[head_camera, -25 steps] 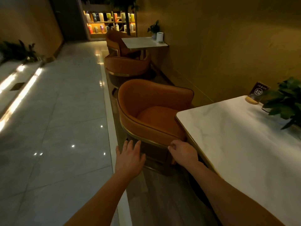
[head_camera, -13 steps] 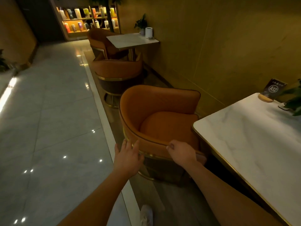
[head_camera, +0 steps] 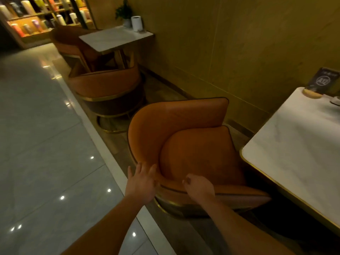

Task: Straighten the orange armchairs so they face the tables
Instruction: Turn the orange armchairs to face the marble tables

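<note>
**Two hands laid on the nearest orange armchair**

Two hands were seen on the curved back of the nearest armchair (head_camera: 184,133), which stood on the wood-toned floor strip just beside the corner of the near tabletop (head_camera: 294,153). The left hand (head_camera: 141,183) was pressed against the outer shell of the backrest, its fingers straight and lightly spread. The right hand (head_camera: 199,186) was hooked over the top rim of the backrest, its fingers curled round the edge. The chair's open front was turned at an angle, partly towards the wall and partly towards the near tabletop, and one arm end lay close to the gold-edged rim.

A table sign (head_camera: 323,80) marked A12 was set on a wooden base at the far end of that white marble top. Farther along the wall, a second armchair (head_camera: 106,85) was placed with its back to the camera, facing the far tabletop (head_camera: 114,38). A third armchair (head_camera: 66,39) was partly seen behind that top. A white cylinder (head_camera: 136,23) and a small plant (head_camera: 123,11) were stood on it against the wall. A lit shelf (head_camera: 36,19) of coloured cylinders was seen at the back, blurred.
</note>
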A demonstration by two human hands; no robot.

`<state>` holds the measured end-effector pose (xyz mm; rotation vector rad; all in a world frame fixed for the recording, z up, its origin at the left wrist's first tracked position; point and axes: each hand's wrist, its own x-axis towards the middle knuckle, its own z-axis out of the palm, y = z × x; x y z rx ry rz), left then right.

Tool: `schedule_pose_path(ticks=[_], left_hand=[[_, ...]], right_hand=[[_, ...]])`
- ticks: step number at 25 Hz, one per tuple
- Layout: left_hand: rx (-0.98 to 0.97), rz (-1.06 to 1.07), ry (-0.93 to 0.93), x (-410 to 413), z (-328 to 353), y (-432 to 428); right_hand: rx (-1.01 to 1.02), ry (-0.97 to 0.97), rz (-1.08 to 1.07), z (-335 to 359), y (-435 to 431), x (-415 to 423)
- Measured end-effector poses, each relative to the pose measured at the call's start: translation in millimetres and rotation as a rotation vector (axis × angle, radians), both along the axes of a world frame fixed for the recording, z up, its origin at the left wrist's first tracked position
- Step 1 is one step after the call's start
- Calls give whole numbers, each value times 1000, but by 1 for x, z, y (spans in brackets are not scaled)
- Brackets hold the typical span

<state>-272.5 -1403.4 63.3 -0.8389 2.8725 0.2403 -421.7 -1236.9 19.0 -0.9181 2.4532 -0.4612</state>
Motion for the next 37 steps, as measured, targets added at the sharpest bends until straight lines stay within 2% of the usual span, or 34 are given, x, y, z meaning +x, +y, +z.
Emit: schedule_pose_path(ticks=[5, 8, 11, 14, 18, 22, 25, 31, 37], left_hand=[[-20, -255, -37, -25, -28, -105], [-43, -367, -36, -41, -44, -135], [-48, -536, -48, -54, -73, -181], [-110, -648, -27, -59, -92, -198], [-169, -614, 55, -61, -107, -192], [-223, -545, 55, -69, -106, -182], [-223, -510, 2, -71, -105, -180], [-254, -522, 71, -83, -110, -184], [-251, -512, 143, -129, -122, -209]], right_hand=[[-14, -73, -198, -39, -76, 34], [-40, -67, -281, -51, -98, 46], [-41, -19, -446, -72, -134, 63], [-29, 115, -503, -98, -140, 77], [-21, 399, -526, -122, -140, 82], [-36, 512, -534, -134, -141, 73], [-44, 476, -515, -137, -140, 70], [-65, 472, -503, -133, -144, 59], [-107, 467, -532, -139, -167, 20]])
